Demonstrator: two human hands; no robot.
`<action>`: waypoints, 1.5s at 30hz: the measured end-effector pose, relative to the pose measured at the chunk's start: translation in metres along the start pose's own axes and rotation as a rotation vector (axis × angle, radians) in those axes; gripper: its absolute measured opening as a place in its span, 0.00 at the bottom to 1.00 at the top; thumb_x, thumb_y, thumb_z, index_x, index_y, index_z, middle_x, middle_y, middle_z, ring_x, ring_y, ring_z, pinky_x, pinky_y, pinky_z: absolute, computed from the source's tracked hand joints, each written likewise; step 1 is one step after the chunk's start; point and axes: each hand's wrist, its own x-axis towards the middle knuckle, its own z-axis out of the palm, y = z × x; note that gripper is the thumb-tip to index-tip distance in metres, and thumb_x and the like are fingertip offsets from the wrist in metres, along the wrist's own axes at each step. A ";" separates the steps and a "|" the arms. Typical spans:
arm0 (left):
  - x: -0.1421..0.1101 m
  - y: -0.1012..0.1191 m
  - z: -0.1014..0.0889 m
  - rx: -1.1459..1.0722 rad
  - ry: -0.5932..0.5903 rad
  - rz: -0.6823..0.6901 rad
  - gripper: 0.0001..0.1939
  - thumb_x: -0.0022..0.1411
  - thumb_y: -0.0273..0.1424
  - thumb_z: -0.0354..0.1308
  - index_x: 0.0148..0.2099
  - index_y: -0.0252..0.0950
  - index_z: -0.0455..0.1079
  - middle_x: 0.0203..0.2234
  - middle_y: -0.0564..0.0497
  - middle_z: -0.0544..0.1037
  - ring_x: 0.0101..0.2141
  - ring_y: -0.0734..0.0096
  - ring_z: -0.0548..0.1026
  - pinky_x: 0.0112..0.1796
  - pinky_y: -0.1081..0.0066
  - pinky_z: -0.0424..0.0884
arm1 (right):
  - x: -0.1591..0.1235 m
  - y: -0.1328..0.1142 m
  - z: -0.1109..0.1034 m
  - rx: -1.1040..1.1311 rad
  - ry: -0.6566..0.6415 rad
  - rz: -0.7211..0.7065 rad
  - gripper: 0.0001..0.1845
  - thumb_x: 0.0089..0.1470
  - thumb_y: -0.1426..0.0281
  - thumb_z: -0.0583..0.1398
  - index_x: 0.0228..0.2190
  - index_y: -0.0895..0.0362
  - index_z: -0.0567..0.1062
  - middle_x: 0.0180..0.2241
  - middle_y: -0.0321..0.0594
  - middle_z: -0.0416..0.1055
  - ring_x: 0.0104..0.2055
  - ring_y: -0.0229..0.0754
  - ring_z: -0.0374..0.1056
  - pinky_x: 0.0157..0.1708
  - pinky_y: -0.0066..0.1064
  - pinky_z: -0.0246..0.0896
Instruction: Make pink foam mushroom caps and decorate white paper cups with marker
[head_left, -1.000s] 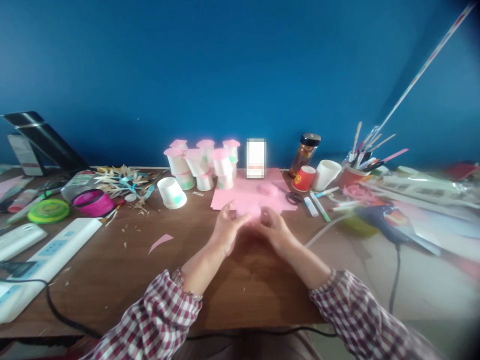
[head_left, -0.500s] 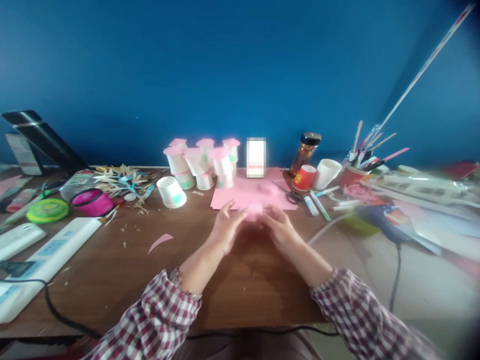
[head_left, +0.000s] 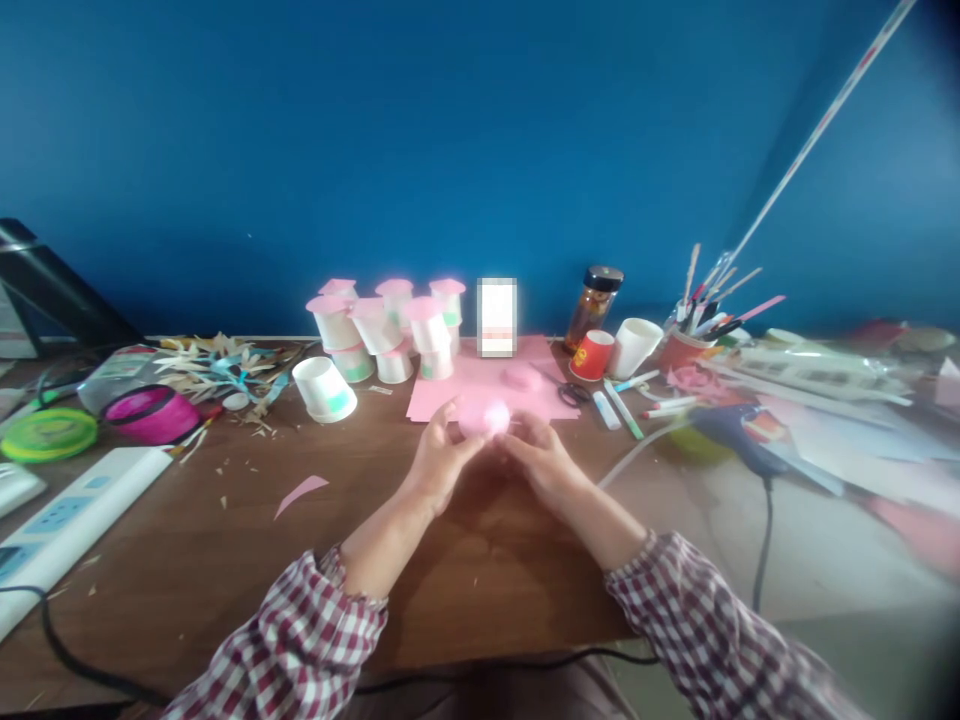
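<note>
Paper (head_left: 480, 418), pink and washed by glare, sits between left hand (head_left: 441, 452) and right hand (head_left: 543, 452); from my remote seat, both seem to pinch its edges, steadying it. Beyond them, pink sheets (head_left: 480, 380) lie within reach.

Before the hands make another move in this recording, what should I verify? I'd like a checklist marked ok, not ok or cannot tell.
1. Left hand grips the small pink piece, apparently paper: ok.
2. Right hand firmly grips it too: cannot tell; its fingertips are at the piece, but blur hides the contact.
3. Piece's outline readable: cannot tell; blur and glare.
4. Black-handled metal scissors apart from both hands: ok; at the right edge of the flat pink paper sheets.
5. Brown wooden table free of scraps: not ok; a curved pink paper scrap lies there.
</note>
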 end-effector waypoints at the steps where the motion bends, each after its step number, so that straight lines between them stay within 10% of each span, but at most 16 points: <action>1: -0.001 0.001 0.001 0.002 0.012 -0.004 0.43 0.43 0.31 0.70 0.60 0.37 0.56 0.33 0.48 0.77 0.36 0.65 0.76 0.42 0.62 0.70 | 0.001 -0.001 0.000 -0.004 0.008 -0.017 0.18 0.40 0.64 0.68 0.33 0.56 0.70 0.26 0.35 0.72 0.27 0.36 0.67 0.26 0.27 0.60; 16: -0.011 0.001 0.004 0.343 0.055 0.348 0.32 0.50 0.35 0.65 0.56 0.37 0.61 0.25 0.53 0.76 0.27 0.72 0.73 0.36 0.71 0.67 | 0.054 -0.035 -0.069 -0.245 0.397 -0.090 0.13 0.34 0.66 0.65 0.22 0.57 0.67 0.17 0.30 0.63 0.18 0.31 0.59 0.18 0.25 0.55; 27: -0.015 -0.005 0.001 0.612 -0.039 0.506 0.24 0.58 0.34 0.56 0.57 0.39 0.61 0.26 0.52 0.75 0.28 0.71 0.72 0.36 0.73 0.65 | 0.073 -0.033 -0.074 -0.889 0.479 -0.101 0.12 0.40 0.70 0.62 0.32 0.58 0.74 0.29 0.43 0.74 0.34 0.45 0.69 0.35 0.34 0.60; 35: -0.012 -0.010 -0.004 0.847 -0.074 0.597 0.17 0.60 0.31 0.52 0.53 0.39 0.65 0.30 0.51 0.77 0.31 0.69 0.73 0.39 0.72 0.66 | 0.038 -0.018 -0.046 -1.649 0.113 -0.160 0.25 0.48 0.58 0.61 0.47 0.57 0.70 0.46 0.50 0.71 0.50 0.54 0.64 0.45 0.39 0.57; 45: -0.006 -0.017 -0.004 0.831 -0.078 0.575 0.16 0.60 0.31 0.52 0.51 0.38 0.66 0.35 0.49 0.77 0.35 0.69 0.75 0.40 0.70 0.70 | 0.024 -0.018 -0.035 -1.551 0.261 -0.235 0.11 0.56 0.66 0.53 0.31 0.54 0.75 0.30 0.41 0.75 0.31 0.42 0.69 0.29 0.29 0.56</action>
